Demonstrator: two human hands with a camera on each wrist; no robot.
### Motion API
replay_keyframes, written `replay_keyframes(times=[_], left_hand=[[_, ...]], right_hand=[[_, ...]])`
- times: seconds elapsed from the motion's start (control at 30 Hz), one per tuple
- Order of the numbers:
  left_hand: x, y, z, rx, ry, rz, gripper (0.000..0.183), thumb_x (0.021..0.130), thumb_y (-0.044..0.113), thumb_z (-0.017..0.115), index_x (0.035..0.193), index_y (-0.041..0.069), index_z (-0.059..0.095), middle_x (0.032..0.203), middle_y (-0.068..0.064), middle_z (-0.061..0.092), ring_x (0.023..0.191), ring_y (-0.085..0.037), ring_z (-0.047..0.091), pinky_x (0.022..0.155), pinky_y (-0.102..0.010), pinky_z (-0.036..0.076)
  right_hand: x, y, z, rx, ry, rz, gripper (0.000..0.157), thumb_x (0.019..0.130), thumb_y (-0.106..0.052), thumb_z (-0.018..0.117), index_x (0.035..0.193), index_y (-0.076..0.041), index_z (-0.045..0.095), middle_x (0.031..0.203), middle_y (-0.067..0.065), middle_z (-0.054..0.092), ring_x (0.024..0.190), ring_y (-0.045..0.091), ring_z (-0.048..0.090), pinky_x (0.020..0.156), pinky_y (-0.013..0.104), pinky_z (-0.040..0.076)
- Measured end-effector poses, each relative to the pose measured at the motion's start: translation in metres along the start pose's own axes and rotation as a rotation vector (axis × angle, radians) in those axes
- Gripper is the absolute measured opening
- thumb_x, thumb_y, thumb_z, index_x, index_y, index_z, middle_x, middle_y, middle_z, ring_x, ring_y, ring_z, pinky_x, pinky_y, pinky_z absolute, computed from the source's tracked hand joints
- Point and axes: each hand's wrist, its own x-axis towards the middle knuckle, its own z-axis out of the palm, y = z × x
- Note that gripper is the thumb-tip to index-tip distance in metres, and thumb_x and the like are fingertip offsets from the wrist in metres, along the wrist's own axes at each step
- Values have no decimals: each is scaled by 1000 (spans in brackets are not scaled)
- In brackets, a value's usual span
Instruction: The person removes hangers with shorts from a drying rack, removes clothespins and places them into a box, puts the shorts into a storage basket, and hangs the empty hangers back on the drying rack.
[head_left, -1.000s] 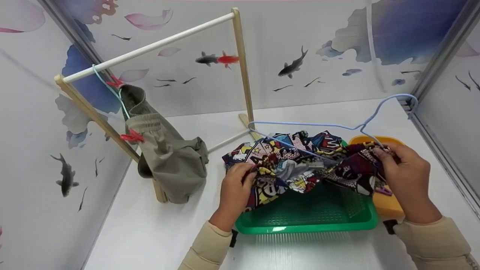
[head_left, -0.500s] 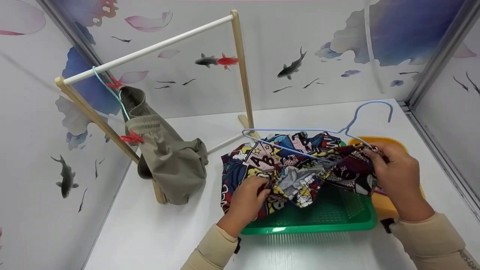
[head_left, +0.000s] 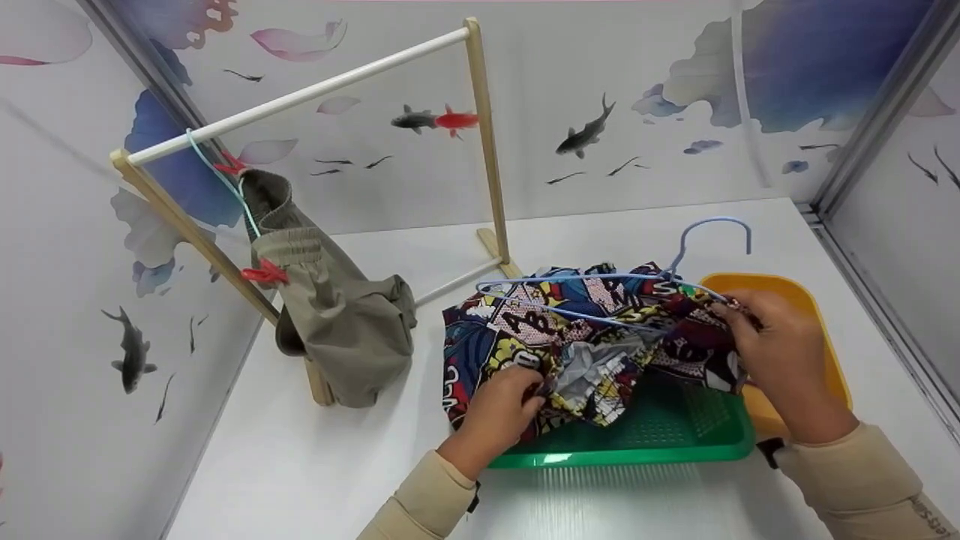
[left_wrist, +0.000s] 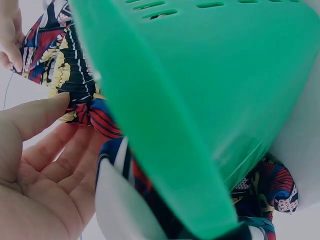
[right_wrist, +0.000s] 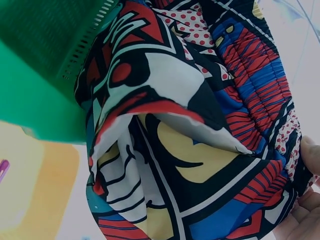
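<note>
Comic-print shorts (head_left: 525,315) with a gathered elastic waistband lie spread over a green basket (head_left: 615,457). My left hand (head_left: 499,409) pinches the waistband near its front left; the left wrist view shows the thumb and fingers of that hand (left_wrist: 55,165) at the gathered edge. At the waistband's right end, my right hand (head_left: 784,360) grips the cloth beside one end of a blue hanger (head_left: 570,278). The hanger's other end lies over the shorts, partly inside the waist opening, with its hook pointing up and right. In the right wrist view, a leg opening of the shorts (right_wrist: 200,165) faces the camera.
A wood rack with a white bar (head_left: 315,94) stands at the back left. Khaki trousers (head_left: 345,322) hang there on a mint hanger (head_left: 217,174), with red clips (head_left: 264,272). A yellow container (head_left: 817,307) sits right of the basket, behind my right hand.
My right hand has moved left, carrying the hanger and the waistband's right end; the hook has swung left and down. My left hand has shifted right and toward me with its part of the waistband.
</note>
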Motion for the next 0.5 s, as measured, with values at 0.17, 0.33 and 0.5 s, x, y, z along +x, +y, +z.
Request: replay_keyframes(times=[0.17, 0.33, 0.5], left_hand=[[1, -2, 3, -4, -37, -6, 18, 91, 13, 68, 107, 8, 68, 104, -4, 66, 97, -18, 62, 83, -31, 52], [1, -3, 4, 19, -75, 11, 19, 91, 13, 67, 109, 7, 67, 104, -5, 66, 96, -17, 63, 83, -30, 52], [3, -3, 7, 38, -124, 13, 20, 91, 15, 68, 110, 7, 68, 103, -4, 66, 94, -16, 63, 81, -30, 53]], right_hand=[[-2, -1, 3, -7, -14, -25, 13, 79, 1, 76, 90, 5, 71, 85, 18, 67, 79, 32, 65, 80, -5, 25], [-4, 0, 6, -23, -38, -57, 15, 78, 1, 77, 91, 4, 71, 86, 17, 67, 79, 30, 65, 80, -4, 25], [-6, -1, 8, -33, -75, -39, 15, 79, 1, 77, 92, 3, 71, 88, 16, 68, 82, 30, 64, 80, 1, 33]])
